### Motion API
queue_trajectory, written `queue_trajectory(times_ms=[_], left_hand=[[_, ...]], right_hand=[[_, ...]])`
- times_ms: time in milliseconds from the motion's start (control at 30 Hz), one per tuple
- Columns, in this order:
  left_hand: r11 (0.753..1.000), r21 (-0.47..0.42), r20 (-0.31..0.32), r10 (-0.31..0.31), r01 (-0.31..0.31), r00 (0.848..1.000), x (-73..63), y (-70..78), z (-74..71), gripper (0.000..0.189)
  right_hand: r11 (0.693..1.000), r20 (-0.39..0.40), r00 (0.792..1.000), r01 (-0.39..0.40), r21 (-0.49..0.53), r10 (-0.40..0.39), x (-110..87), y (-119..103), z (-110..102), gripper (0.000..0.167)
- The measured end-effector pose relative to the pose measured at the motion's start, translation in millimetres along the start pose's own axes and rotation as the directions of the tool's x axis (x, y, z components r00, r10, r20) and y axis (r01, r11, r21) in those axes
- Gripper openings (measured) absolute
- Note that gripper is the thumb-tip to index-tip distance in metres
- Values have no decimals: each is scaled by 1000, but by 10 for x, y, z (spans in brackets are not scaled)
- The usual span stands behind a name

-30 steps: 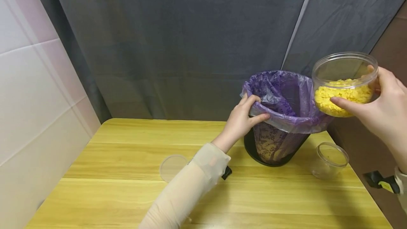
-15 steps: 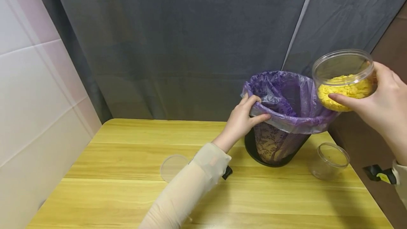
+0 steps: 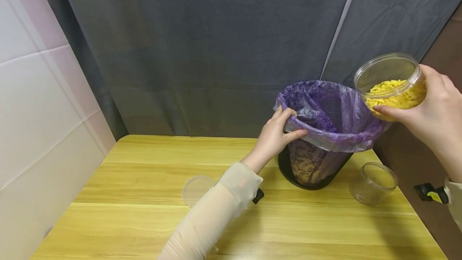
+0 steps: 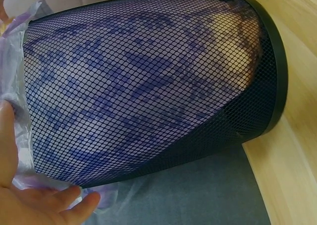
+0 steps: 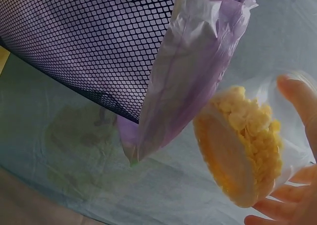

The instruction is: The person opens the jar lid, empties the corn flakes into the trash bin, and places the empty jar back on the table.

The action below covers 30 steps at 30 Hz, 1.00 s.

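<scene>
A black mesh trash can point(image 3: 317, 163) stands on the table, lined with a purple trash bag point(image 3: 337, 140) folded over its rim. My left hand point(image 3: 273, 135) grips the near left rim through the bag, thumb outside. In my right hand point(image 3: 434, 109) is a clear plastic jar point(image 3: 406, 98) partly filled with yellow flakes, held around its side. The lidless jar tilts left, its mouth just above the can's right rim. In the right wrist view the flakes point(image 5: 265, 136) lie against the jar's bottom and side. Some yellow stuff shows through the mesh point(image 4: 233, 51) low in the can.
A second clear jar point(image 3: 373, 183) without a lid stands right of the can, near the right edge of the wooden table point(image 3: 144, 224). A clear round disc like a lid point(image 3: 196, 191) lies beside the left forearm. A grey curtain point(image 3: 202, 51) hangs behind.
My right hand has raised the jar slightly and tipped it further left; the flakes have shifted inside it. My left hand has stayed on the can's rim.
</scene>
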<state>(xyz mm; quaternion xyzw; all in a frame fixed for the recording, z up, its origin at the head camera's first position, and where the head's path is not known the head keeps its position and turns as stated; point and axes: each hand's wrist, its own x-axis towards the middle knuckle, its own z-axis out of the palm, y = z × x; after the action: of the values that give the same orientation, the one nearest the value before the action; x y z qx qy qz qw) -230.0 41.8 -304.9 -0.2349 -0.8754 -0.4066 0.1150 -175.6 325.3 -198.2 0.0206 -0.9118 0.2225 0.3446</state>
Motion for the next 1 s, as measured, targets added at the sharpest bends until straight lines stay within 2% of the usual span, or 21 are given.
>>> queue_trajectory(times_ms=[267, 533, 1000], left_hand=[[1000, -1, 11, -12, 12, 1000, 3, 6, -9, 51], [1000, 7, 17, -15, 15, 1000, 2, 6, -17, 51], [1000, 27, 12, -9, 9, 1000, 5, 11, -14, 49]], right_hand=[[996, -69, 994, 89, 31, -86, 29, 52, 42, 97], [980, -118, 974, 196, 20, -192, 102, 87, 51, 98], [964, -107, 958, 262, -37, -265, 168, 86, 36, 100]])
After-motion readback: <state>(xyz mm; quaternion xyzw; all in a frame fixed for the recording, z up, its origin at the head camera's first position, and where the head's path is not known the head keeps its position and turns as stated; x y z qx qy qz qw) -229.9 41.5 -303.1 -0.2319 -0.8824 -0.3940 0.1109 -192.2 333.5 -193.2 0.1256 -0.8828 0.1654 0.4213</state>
